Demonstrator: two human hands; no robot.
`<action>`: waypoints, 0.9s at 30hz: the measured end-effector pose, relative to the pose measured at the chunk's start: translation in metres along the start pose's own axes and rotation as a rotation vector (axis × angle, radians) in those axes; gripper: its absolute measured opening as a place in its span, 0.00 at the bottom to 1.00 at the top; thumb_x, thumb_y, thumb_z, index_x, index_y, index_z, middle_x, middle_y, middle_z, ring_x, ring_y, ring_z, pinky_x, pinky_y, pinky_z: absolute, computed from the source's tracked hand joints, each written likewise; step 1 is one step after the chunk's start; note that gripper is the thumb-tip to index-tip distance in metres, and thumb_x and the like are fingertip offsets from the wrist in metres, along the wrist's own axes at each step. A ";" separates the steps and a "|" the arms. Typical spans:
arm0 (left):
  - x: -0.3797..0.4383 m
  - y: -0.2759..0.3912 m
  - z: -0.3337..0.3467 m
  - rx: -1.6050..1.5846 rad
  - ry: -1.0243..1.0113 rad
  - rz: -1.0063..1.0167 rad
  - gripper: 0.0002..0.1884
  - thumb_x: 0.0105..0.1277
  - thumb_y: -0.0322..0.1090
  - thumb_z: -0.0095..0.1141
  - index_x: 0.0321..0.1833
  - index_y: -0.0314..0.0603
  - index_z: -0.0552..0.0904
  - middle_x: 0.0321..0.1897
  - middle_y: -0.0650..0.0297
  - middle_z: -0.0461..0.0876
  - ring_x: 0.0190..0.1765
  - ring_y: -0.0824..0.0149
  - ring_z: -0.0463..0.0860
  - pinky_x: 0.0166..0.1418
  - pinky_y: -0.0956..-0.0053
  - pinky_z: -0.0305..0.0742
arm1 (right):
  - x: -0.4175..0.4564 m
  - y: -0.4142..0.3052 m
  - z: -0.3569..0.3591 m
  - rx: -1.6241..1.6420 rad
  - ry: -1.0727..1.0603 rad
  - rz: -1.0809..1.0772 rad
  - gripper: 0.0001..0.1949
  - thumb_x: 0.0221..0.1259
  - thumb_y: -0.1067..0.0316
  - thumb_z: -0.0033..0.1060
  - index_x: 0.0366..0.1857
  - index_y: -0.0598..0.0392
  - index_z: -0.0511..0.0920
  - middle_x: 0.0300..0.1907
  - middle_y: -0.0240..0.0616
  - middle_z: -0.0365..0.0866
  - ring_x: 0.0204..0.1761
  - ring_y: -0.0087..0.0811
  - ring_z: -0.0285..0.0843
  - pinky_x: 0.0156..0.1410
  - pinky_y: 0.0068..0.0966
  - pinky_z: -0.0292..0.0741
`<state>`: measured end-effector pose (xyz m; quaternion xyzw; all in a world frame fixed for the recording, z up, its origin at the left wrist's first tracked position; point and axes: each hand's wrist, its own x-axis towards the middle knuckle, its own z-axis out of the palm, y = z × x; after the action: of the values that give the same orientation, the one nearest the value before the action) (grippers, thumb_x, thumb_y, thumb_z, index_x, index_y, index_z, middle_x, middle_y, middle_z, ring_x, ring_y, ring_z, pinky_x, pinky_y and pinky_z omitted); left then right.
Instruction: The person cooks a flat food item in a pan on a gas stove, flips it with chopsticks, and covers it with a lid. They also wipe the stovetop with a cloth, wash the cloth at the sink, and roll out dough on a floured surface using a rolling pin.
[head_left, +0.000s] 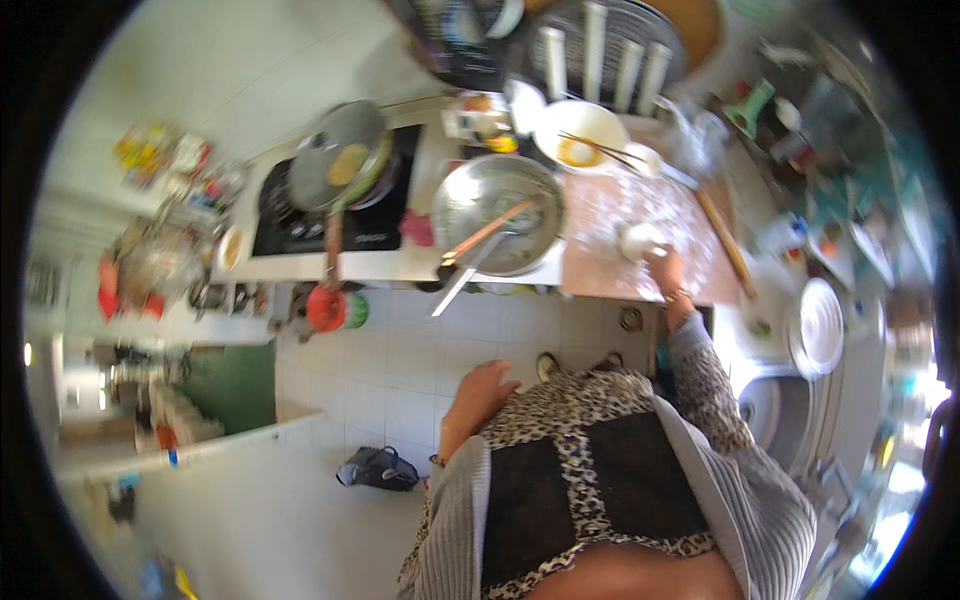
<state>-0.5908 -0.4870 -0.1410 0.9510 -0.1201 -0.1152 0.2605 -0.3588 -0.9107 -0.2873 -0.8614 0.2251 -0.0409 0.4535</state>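
My right hand (664, 270) is at a lump of white dough (641, 241) on a floured board (592, 262); the fingers touch its near right side, but whether they grip it is unclear. A wooden rolling pin (726, 244) lies slanted to the right. Away from the counter, my left hand (484, 390) hangs near my waist, fingers loosely apart and holding nothing. To the left of the board stands a steel bowl (555, 225) with a wooden-handled utensil (491, 229) and a metal one (469, 274). Behind the board, chopsticks (600, 150) rest across a white bowl (551, 127).
A pan (311, 172) holding a round yellowish food (347, 165) tilts over the black hob (390, 187) at left. A sink (776, 412) and a white round lid or plate (821, 328) are at right. A dark bag (379, 469) sits behind on the floor.
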 end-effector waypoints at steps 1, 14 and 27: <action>0.003 -0.003 0.009 0.004 -0.014 -0.011 0.22 0.68 0.45 0.64 0.57 0.36 0.82 0.56 0.46 0.84 0.58 0.43 0.81 0.61 0.54 0.76 | -0.009 0.009 -0.005 -0.203 0.023 -0.182 0.20 0.62 0.59 0.70 0.53 0.61 0.84 0.38 0.56 0.89 0.38 0.46 0.90 0.42 0.40 0.84; 0.006 0.013 0.003 0.044 -0.158 0.034 0.21 0.68 0.44 0.66 0.56 0.35 0.82 0.54 0.45 0.84 0.57 0.44 0.82 0.60 0.55 0.78 | -0.041 -0.018 0.023 -0.750 -0.087 -0.626 0.36 0.77 0.40 0.40 0.80 0.54 0.56 0.84 0.39 0.47 0.86 0.35 0.39 0.89 0.39 0.38; 0.000 -0.007 -0.004 0.075 -0.106 -0.001 0.24 0.69 0.48 0.65 0.58 0.35 0.81 0.55 0.47 0.85 0.57 0.44 0.82 0.60 0.57 0.78 | -0.031 -0.020 0.007 -0.710 -0.098 -0.422 0.36 0.77 0.39 0.38 0.78 0.58 0.61 0.84 0.43 0.50 0.86 0.39 0.40 0.87 0.44 0.39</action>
<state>-0.5890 -0.4792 -0.1416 0.9528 -0.1374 -0.1609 0.2179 -0.3776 -0.8825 -0.2711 -0.9925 0.0218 -0.0115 0.1200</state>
